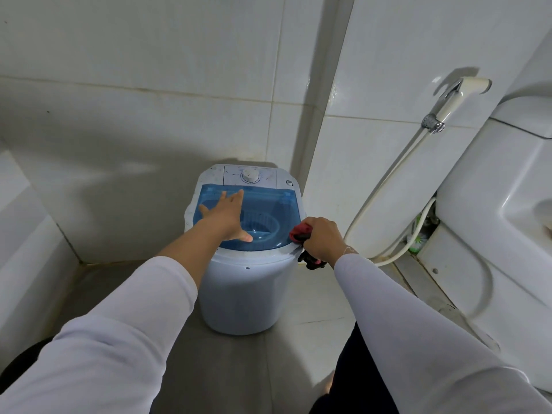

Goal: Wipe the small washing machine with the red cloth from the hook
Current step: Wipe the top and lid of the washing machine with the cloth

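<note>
A small white plastic washing machine [248, 294] with a translucent blue lid [268, 204] stands on the grey tiled floor in the wall corner. The left hand [225, 215] lies flat and released on the blue lid, fingers spread and pointing toward the round white dial [250, 175] just beyond them. To its right, the right hand [324, 239] is clenched around a bunched red cloth [301, 230] with dark parts, pressing it against the machine's white rim at the lid's right near edge; a dark end of the cloth hangs below the fist. Beyond the right hand, a white spray hose [388, 180] hangs on the tiled wall, beside a white ceramic toilet [493, 204].
</note>
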The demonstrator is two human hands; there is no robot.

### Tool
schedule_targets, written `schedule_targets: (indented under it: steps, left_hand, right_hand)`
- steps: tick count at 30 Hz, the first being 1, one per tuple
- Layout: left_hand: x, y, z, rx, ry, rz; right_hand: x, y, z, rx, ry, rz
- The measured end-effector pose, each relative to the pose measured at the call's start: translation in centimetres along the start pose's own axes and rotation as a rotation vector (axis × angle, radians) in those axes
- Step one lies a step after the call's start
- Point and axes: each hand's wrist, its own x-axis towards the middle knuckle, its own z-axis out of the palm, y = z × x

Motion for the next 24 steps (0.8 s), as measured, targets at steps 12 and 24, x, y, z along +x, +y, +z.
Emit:
schedule_targets:
  steps: [12,24]
  left_hand:
    - [-0.5,-1.4,0.9,-0.151,0.085,-0.049]
    - [-0.7,-2.0,1.3,-0.155,0.163,-0.04]
  right_hand:
    - [-2.7,-3.0,3.1,-0.087,-0.071,-0.033]
    - [-3.8,-6.7,5.8,-0.241,-0.137,-0.146]
